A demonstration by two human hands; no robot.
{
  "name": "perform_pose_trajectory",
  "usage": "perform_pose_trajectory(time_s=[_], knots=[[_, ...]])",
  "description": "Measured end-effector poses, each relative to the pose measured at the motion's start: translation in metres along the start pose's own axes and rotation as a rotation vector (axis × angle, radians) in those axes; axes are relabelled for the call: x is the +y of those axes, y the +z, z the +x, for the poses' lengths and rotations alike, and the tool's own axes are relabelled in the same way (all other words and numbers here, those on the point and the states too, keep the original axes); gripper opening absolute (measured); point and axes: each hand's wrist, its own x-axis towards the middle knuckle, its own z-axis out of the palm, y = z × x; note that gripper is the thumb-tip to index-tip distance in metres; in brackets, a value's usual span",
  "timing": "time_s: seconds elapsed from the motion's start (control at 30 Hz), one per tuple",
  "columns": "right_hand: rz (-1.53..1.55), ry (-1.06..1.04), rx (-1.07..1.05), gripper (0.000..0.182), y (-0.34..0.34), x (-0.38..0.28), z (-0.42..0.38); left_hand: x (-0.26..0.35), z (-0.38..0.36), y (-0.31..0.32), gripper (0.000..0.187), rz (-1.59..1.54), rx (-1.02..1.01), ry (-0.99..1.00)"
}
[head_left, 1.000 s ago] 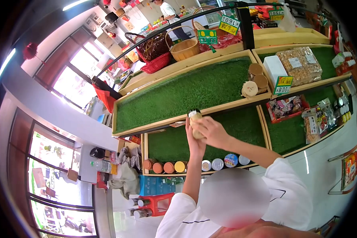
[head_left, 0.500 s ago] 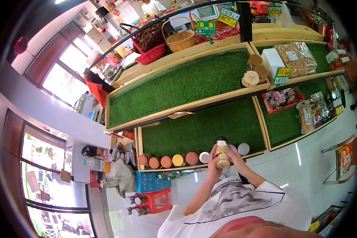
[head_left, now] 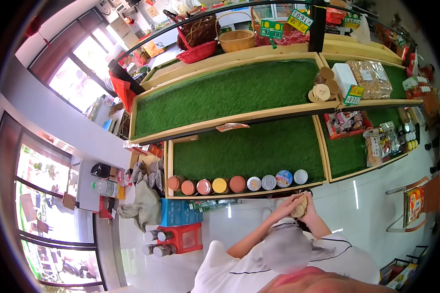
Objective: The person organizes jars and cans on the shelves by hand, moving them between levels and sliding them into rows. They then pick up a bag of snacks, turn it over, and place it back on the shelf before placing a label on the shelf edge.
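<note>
Both your left hand [head_left: 286, 206] and right hand [head_left: 309, 207] have fingers clamped around the jar [head_left: 298, 207], steadying it just below the shelf [head_left: 249, 156] row of jars [head_left: 220, 185].

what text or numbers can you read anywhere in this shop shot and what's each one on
"8.00", roughly: yellow-green price tag on the upper shelf's front edge.
"160", roughly, upside down: price sign on the top rail.
Green sign beside it: too blurred.
Jar between both hands, lids, packets: too small to read.
</note>
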Motion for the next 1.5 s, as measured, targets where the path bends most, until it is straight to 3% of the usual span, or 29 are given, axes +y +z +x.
perform_pose_trajectory(time_s=[0.03,0.13,0.17,0.3,0.4,0.6,0.73,0.8,0.87,1.0,1.3,1.43,1.5], knots=[[0.004,0.004,0.003,0.059,-0.015,-0.005,0.010,0.000,0.000,0.001,0.068,0.177,0.013,0.062],[-0.015,-0.036,0.061,0.056,-0.027,-0.010,0.026,0.017,-0.003,0.008,0.077,0.334,-0.008,0.017],[-0.025,-0.043,0.044,0.055,-0.035,-0.016,0.036,-0.015,0.014,0.011,0.082,0.391,0.079,0.205],[-0.050,-0.001,-0.011,0.051,-0.040,-0.033,0.045,-0.011,0.031,0.038,0.081,0.499,0.272,0.218],[-0.045,0.038,-0.029,0.050,-0.048,-0.058,0.056,-0.009,0.059,0.047,0.079,0.597,0.298,0.137],[-0.173,0.112,-0.065,0.057,-0.080,-0.141,0.080,-0.010,0.139,0.094,0.076,0.569,0.448,0.092],[-0.190,0.094,-0.051,0.042,-0.115,-0.191,0.104,-0.014,0.198,0.130,0.076,0.604,0.545,0.086],[-0.193,0.218,-0.046,0.045,-0.124,-0.206,0.107,-0.011,0.217,0.138,0.074,0.592,0.514,0.013],[-0.176,0.251,-0.036,0.046,-0.128,-0.225,0.099,-0.025,0.233,0.139,0.072,0.532,0.541,0.062],[-0.274,0.355,0.011,0.054,-0.150,-0.231,0.138,-0.029,0.250,0.145,0.069,0.467,0.626,0.006],[-0.452,0.371,0.041,0.062,-0.108,-0.252,0.128,-0.048,0.268,0.145,0.073,0.328,0.813,0.021],[-0.537,0.487,0.061,0.068,-0.114,-0.248,0.149,-0.059,0.271,0.141,0.073,0.334,0.850,0.023],[-0.542,0.538,0.084,0.070,-0.118,-0.243,0.158,-0.064,0.271,0.140,0.074,0.313,0.869,-0.065]])
